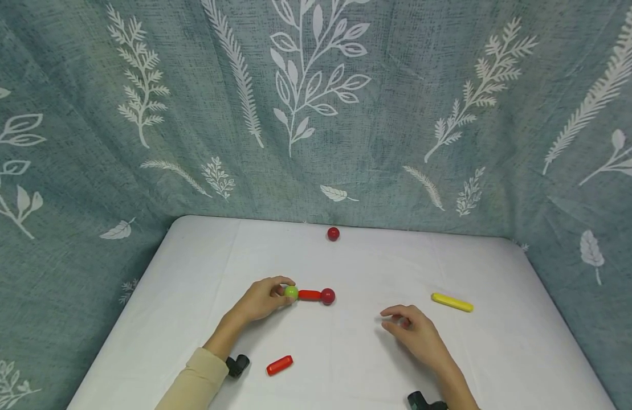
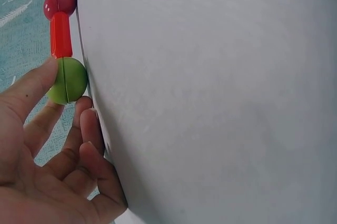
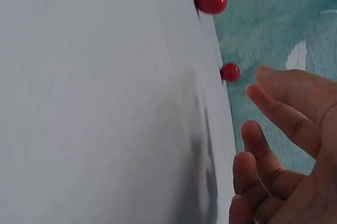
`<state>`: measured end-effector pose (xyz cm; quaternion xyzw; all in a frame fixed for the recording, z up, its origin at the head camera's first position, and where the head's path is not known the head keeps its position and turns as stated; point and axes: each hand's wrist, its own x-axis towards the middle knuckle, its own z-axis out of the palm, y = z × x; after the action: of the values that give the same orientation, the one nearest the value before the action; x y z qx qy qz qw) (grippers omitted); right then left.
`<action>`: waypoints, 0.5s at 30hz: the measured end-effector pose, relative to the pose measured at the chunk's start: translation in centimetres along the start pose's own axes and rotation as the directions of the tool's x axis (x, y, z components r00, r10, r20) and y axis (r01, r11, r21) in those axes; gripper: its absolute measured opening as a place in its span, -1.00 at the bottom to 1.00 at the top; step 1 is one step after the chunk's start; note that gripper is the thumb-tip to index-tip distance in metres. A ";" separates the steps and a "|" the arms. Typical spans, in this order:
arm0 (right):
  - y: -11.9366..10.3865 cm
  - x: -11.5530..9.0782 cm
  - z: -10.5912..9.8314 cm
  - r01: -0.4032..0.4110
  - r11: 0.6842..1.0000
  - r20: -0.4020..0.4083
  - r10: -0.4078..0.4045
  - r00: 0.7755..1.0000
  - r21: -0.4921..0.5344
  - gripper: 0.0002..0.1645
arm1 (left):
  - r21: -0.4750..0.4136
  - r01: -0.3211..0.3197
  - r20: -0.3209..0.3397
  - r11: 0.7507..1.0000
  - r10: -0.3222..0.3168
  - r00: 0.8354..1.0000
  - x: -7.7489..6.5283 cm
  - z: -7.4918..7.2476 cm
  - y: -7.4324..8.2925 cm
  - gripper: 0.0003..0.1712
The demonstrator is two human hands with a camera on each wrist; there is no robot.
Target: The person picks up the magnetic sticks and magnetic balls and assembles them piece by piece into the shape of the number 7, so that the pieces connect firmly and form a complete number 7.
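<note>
My left hand (image 1: pixel 265 297) pinches a green ball (image 1: pixel 292 292) between thumb and fingers. A short red rod (image 1: pixel 309 295) joins that ball to a red ball (image 1: pixel 328 296), and the joined piece lies along the table. In the left wrist view the thumb presses the green ball (image 2: pixel 68 80) from one side, with the red rod (image 2: pixel 61 34) and red ball (image 2: pixel 60 3) beyond it. Off to the right, my right hand (image 1: pixel 413 330) holds nothing, its fingers loosely bent above the cloth. Nearest to it lies a yellow rod (image 1: pixel 452 302).
Near the far edge of the white table (image 1: pixel 357 370) sits a loose red ball (image 1: pixel 333 234). Another red rod (image 1: pixel 280 365) lies in front, right of the left wrist. A green leaf-patterned curtain (image 1: pixel 377 114) hangs behind and at both sides.
</note>
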<state>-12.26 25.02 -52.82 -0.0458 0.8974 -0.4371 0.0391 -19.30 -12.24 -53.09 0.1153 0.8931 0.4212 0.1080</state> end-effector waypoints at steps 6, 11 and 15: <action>1.4 -0.4 -2.0 -0.073 0.997 -0.037 0.072 0.997 -0.032 -0.69 | -0.005 -0.009 0.003 1.000 0.009 1.000 0.0 0.0 -0.2 -0.64; 1.8 -0.6 -3.7 -0.151 0.987 -0.068 0.146 0.987 -0.062 -0.63 | -0.014 -0.008 0.006 1.000 0.008 1.000 0.1 0.0 -0.4 -0.65; 2.4 -0.9 -4.8 -0.175 0.982 -0.095 0.169 0.981 -0.065 -0.59 | -0.013 -0.009 0.009 1.000 0.009 1.000 0.1 0.1 -0.5 -0.64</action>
<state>-12.04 30.30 -51.71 0.0500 0.9141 -0.4008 0.0350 -19.42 -12.45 -53.49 0.1206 0.8893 0.4271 0.1106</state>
